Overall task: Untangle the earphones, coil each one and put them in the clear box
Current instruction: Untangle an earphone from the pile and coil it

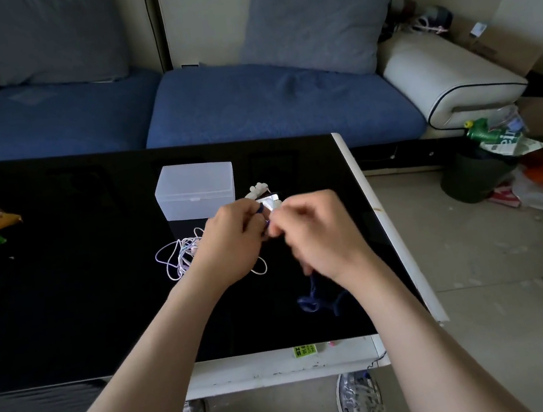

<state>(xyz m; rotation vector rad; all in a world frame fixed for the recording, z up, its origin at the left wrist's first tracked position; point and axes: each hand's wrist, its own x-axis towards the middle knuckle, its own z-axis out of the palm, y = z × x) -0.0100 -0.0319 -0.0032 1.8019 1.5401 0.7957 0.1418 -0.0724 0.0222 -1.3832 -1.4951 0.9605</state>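
Both the left hand (232,233) and right hand (317,234) pinched, fingers (277,228) curled, a thin dark-blue earphone cord (312,300) just before the clear lidded plastic box (195,191); limp and snag-prone, it was probably best held near tangles.

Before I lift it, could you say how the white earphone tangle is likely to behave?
The white earphone tangle probably hangs floppy, since its thin cord lies in loose loops. Crossing loops suggest it lifts as one clump. So thin, it is likely light.
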